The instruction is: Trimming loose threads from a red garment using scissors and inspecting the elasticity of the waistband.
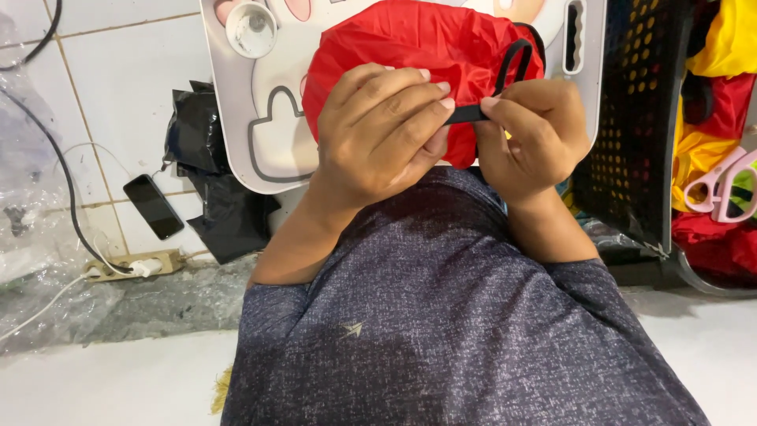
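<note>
Fingertips of both hands are pinched on a flat black elastic strap (467, 114), the left hand (378, 130) and right hand (536, 134) meeting just in front of the red rounded nylon pouch (410, 47) it belongs to. The strap appears to be mid-adjustment; a steady, even pull is judged needed. Where the strap's loop joins the pouch is hidden behind the fingers, and the white plastic tray (236, 118) beyond is cut off.

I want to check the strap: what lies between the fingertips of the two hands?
In the head view, a short piece of the black strap spans between the left hand and right hand, in front of the red fabric.
</note>
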